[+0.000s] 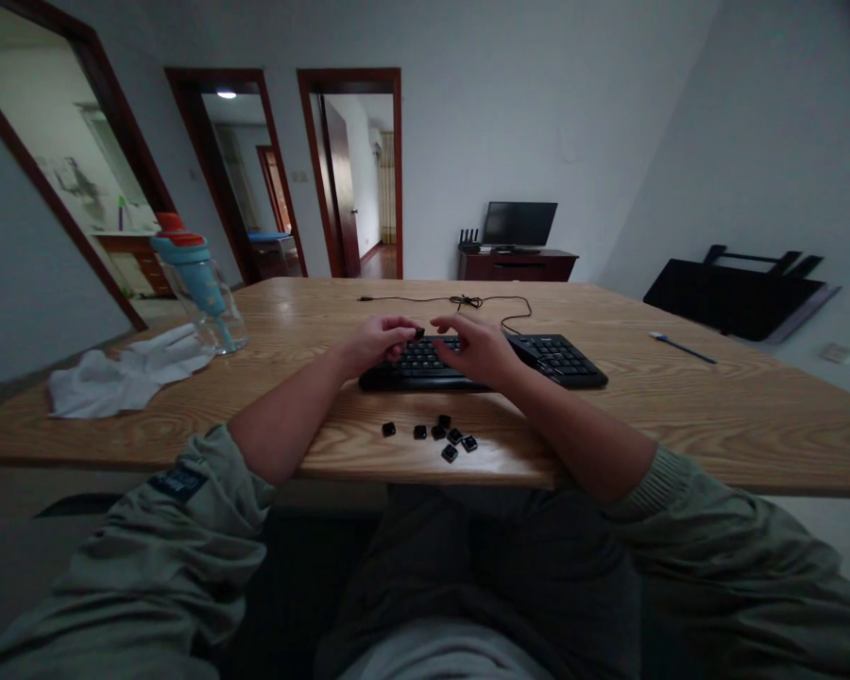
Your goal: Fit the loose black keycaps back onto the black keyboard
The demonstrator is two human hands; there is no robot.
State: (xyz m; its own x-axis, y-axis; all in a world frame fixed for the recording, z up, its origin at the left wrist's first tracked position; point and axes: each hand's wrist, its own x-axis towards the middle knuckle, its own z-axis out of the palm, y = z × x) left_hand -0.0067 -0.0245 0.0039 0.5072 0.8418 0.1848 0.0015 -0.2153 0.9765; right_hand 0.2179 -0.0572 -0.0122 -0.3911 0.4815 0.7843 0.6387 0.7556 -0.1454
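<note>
Seven loose black keycaps (454,436) lie near the front edge of the bench (644,406), the black keyboard (419,359) just beyond, parallel to that edge. Over it, the left hand (375,345) pinches a small black piece (419,333); the right hand (478,349) has thumb and forefinger parted, a dark object (528,351) showing beside it, whether grasped cannot be told. Farther: bottle (209,293) toward left edge, blue-handled brush (687,349) toward right edge, cable (467,301) near far edge.
</note>
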